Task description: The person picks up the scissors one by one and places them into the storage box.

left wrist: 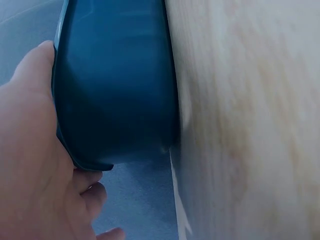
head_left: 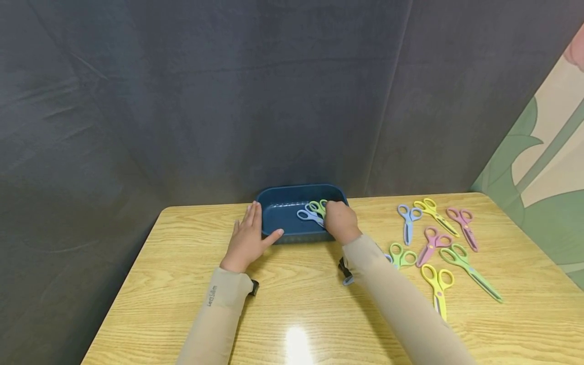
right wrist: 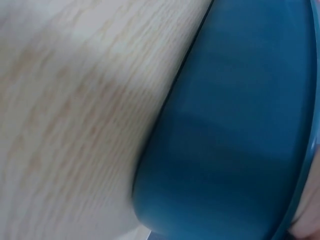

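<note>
A dark blue bin (head_left: 298, 239) stands at the table's back edge. My left hand (head_left: 246, 241) rests along its left end with fingers extended, thumb over the front rim. In the left wrist view, the thumb lies against the rim. Inside the bin, blue scissors (head_left: 316, 218) and green scissors (head_left: 319, 209) show their handles, overlapping. My right hand (head_left: 342, 222) reaches over the right end with curled fingers and appears to hold the green scissors; its fingertips and their blades are hidden. Mostly the bin's outer wall (right wrist: 225, 130) fills the right wrist view.
Several scissors lie on the wooden table (head_left: 182, 284) at the right, including blue scissors (head_left: 408, 230), pink scissors (head_left: 428, 252), yellow scissors (head_left: 439, 294) and long green scissors (head_left: 476, 276). My right forearm partly covers others. A dark curtain (head_left: 274, 101) hangs behind the bin.
</note>
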The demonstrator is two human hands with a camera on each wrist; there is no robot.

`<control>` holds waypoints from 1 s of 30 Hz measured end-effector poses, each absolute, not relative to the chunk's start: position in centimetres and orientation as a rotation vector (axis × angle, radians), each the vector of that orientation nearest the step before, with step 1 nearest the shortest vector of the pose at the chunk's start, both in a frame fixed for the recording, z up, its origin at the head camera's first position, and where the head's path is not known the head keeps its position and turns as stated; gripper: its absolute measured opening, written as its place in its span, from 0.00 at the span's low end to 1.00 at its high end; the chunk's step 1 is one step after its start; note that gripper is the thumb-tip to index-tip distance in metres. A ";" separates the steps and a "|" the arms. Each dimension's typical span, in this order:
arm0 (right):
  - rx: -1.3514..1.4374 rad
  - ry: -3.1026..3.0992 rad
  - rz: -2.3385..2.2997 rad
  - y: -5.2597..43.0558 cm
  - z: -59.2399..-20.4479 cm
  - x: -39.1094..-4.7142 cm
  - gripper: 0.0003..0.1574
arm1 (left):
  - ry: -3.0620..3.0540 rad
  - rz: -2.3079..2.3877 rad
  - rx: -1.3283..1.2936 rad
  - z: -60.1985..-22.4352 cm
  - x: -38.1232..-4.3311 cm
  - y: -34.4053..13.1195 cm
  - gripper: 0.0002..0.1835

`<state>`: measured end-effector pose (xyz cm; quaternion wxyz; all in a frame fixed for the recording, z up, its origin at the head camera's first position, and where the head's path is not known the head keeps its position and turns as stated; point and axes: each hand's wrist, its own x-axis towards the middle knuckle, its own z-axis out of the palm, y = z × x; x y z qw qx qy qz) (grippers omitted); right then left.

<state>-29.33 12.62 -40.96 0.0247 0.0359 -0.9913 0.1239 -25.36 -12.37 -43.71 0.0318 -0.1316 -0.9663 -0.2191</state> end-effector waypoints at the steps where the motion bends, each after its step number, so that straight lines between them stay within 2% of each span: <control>1: 0.119 -3.056 0.394 12.7 -41.0 -29.3 0.08 | -2.972 -0.652 -0.405 -43.7 -25.3 -12.4 0.57; 11: 0.203 -2.906 0.580 13.3 -41.4 -28.9 0.07 | -2.990 -0.512 -0.376 -43.3 -24.9 -12.1 0.57; 17: 0.263 -2.849 0.739 13.7 -41.4 -28.6 0.16 | -2.991 -0.490 -0.373 -43.1 -24.8 -12.0 0.57; 30: 0.468 -2.699 0.982 15.5 -41.0 -26.7 0.18 | -2.982 -0.452 -0.375 -42.9 -24.7 -11.9 0.56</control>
